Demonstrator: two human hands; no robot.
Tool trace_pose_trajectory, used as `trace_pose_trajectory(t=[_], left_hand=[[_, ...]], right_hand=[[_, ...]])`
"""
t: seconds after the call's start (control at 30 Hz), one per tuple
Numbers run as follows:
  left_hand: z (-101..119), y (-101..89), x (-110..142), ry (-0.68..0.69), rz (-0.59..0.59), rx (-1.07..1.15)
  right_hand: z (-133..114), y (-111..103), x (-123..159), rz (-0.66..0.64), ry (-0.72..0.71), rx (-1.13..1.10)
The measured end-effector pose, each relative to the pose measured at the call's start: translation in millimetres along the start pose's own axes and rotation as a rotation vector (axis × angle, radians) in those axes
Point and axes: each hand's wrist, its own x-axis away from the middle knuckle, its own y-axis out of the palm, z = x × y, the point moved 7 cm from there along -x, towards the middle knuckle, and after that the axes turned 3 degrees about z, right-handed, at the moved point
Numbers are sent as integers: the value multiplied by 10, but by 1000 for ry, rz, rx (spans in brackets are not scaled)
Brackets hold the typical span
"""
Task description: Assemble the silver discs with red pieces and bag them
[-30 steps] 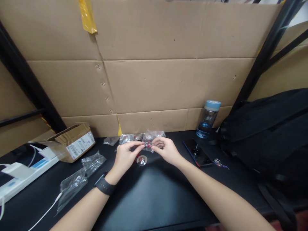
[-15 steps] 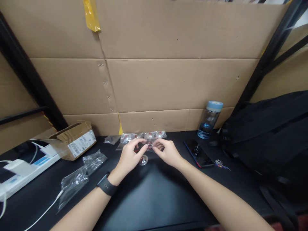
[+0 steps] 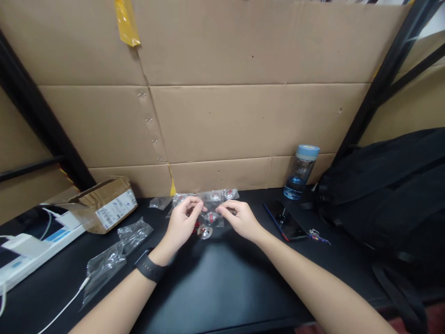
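Note:
A small clear plastic bag (image 3: pixel 218 221) with a round item and a red mark inside hangs between my hands, above the black table. My left hand (image 3: pixel 182 220) pinches its upper left edge with thumb and forefinger. At the upper right edge, my right hand (image 3: pixel 241 218) pinches the same bag. Just below lies a shiny round metal disc (image 3: pixel 205 232) on the table, with something red beside it, partly behind my left fingers. Several more bagged discs (image 3: pixel 230 194) lie in a row behind my hands, partly covered by them.
Crumpled clear bags (image 3: pixel 134 234) lie on the left, near an opened cardboard box (image 3: pixel 116 208) and a white power strip (image 3: pixel 41 253) with cables. To the right are a phone (image 3: pixel 287 220), keys (image 3: pixel 316 235), a water bottle (image 3: pixel 301 174) and a black backpack (image 3: pixel 389 195). Cardboard (image 3: pixel 215 125) lines the back.
My hands have moved slightly apart, and the bag between them now shows more fully with its red mark. The view has shifted a little.

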Motion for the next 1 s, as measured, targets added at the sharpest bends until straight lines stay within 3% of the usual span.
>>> trace_pose_trajectory(t=[0.13, 0.27, 0.4, 0.7, 0.83, 1.0], left_hand=[[-65, 13, -9, -7, -14, 6], [-159, 67, 1, -34, -55, 52], [-121, 86, 37, -45, -48, 121], [-38, 102, 66, -12, -93, 76], [-18, 242, 126, -34, -280, 104], [20, 287, 147, 30, -349, -21]], right_hand=[[130, -10, -1, 83, 55, -91], [113, 14, 23, 91, 36, -98], [75, -4, 32, 105, 13, -104], [-96, -8, 3, -15, -208, 124], [6, -77, -15, 73, -105, 54], [178, -160, -63, 176, 52, -156]])
